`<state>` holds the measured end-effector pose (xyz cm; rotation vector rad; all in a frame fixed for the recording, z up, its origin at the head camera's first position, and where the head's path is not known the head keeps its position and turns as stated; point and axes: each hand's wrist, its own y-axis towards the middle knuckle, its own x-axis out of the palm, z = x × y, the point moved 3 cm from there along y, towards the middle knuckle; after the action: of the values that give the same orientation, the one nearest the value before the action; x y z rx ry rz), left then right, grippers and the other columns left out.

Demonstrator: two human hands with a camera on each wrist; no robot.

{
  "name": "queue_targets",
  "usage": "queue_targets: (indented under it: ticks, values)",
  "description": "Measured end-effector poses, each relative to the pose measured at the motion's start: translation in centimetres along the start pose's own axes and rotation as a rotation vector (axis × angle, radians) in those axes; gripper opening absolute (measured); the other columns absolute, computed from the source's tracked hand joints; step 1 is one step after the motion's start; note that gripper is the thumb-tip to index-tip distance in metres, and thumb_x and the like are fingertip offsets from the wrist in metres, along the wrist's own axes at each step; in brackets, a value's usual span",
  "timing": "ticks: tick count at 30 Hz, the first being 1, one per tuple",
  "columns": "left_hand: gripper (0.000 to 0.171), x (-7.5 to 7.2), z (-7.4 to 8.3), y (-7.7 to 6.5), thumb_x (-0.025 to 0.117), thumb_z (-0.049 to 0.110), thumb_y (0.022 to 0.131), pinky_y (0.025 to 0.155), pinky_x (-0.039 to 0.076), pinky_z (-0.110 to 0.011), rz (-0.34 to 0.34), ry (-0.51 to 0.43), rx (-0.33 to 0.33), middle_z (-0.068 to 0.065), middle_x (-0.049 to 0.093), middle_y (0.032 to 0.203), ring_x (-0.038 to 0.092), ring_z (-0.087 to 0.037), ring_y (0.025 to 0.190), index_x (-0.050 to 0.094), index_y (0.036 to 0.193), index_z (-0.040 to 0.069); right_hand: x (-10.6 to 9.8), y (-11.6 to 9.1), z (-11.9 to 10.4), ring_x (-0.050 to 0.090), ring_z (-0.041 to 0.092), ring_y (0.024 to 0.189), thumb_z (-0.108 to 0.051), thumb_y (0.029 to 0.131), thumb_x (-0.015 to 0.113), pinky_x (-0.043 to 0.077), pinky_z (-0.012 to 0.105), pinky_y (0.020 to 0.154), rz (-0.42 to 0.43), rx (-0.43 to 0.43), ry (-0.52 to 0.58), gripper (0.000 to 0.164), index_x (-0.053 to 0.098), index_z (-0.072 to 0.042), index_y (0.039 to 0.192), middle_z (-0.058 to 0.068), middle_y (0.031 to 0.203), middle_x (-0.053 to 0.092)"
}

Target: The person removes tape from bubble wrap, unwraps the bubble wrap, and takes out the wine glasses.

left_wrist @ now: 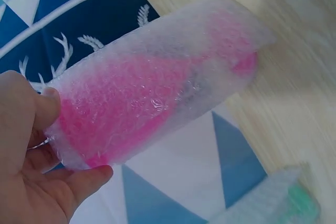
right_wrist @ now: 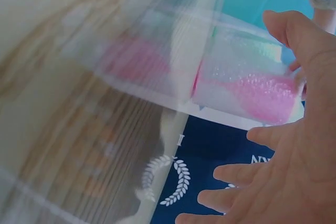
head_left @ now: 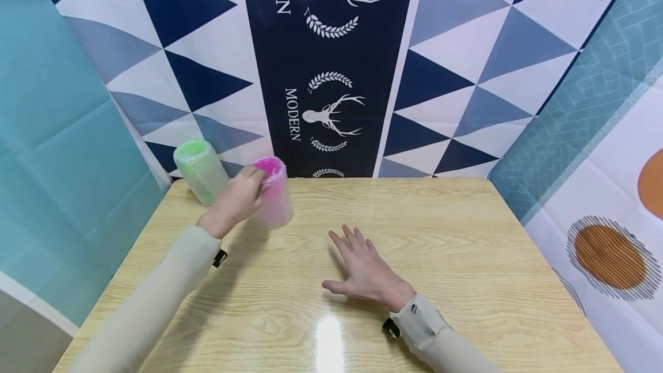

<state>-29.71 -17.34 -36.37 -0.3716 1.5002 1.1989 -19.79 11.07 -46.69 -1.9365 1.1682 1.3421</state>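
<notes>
My left hand (head_left: 235, 197) grips the rim of a pink stemmed glass (head_left: 274, 197) wrapped in bubble wrap, thumb on one side and fingers on the other. Through the wrap, the left wrist view shows the glass (left_wrist: 126, 106) with a wide bowl at the hand and a narrowing toward its base. Its bottom end is close over the wooden table. Just left of that hand stands a green item (head_left: 199, 168) in bubble wrap, partly behind the hand. My right hand (head_left: 365, 269) holds nothing; its fingers are spread, palm down, low over the table's middle.
The light wooden table (head_left: 440, 246) ends at a patterned cloth wall (head_left: 331, 73) at the back. Teal cloth (head_left: 77, 160) hangs along the left side, and another printed cloth (head_left: 611, 189) hangs along the right.
</notes>
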Motion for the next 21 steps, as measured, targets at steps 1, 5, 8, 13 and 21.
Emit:
queue_targets:
  ticks: [1, 5, 8, 13, 21]
  values:
    - [0.017, 0.0, 0.4, -0.1, 0.066, 0.009, 0.098, 0.092, 0.06, -0.049, 0.005, 0.005, 0.01, -0.023, 0.066, 0.107, 0.064, -0.037, 0.102, 0.066, 0.106, -0.006, 0.0, 0.0, 0.1, 0.018, 0.05, 0.155, -0.071, 0.084, 0.067, 0.023, 0.07, 0.122, -0.001, 0.001, 0.003, 0.106, 0.024, -0.017, 0.165, 0.024, 0.17, 0.017]
    - [0.018, 0.2, 2.3, -0.7, 0.068, 0.008, 0.097, 0.094, 0.06, -0.049, 0.014, -0.026, 0.053, -0.021, 0.067, 0.112, 0.065, -0.035, 0.107, 0.067, 0.109, -0.005, -0.1, -0.3, 0.5, 0.019, 0.05, 0.154, -0.07, 0.085, 0.067, 0.025, 0.068, 0.122, -0.013, -0.01, 0.009, 0.107, 0.022, -0.015, 0.165, 0.024, 0.17, 0.016]
    - [0.018, 0.4, 3.5, -1.1, 0.068, 0.008, 0.097, 0.099, 0.058, -0.048, 0.016, -0.069, 0.097, -0.021, 0.067, 0.115, 0.064, -0.035, 0.111, 0.067, 0.11, -0.005, -0.3, -0.4, 0.7, 0.021, 0.05, 0.154, -0.07, 0.085, 0.067, 0.027, 0.067, 0.121, -0.015, -0.013, 0.013, 0.108, 0.022, -0.013, 0.165, 0.024, 0.17, 0.017]
    - [0.017, 0.6, 4.9, -1.6, 0.07, 0.009, 0.097, 0.102, 0.057, -0.045, 0.038, -0.1, 0.139, -0.018, 0.068, 0.113, 0.064, -0.033, 0.111, 0.067, 0.107, -0.004, -0.7, -0.6, 1.2, 0.024, 0.049, 0.153, -0.067, 0.085, 0.07, 0.029, 0.064, 0.122, -0.001, -0.01, 0.025, 0.109, 0.021, -0.01, 0.165, 0.024, 0.169, 0.019]
    - [0.015, 0.9, 6.1, -2.1, 0.071, 0.009, 0.095, 0.1, 0.058, -0.042, 0.084, -0.083, 0.152, -0.016, 0.069, 0.109, 0.065, -0.03, 0.108, 0.068, 0.104, -0.002, -1.0, -0.5, 1.5, 0.024, 0.033, 0.157, -0.066, 0.084, 0.074, 0.028, 0.054, 0.125, 0.016, 0.005, 0.258, 0.116, 0.01, -0.013, 0.166, 0.018, 0.171, 0.019]
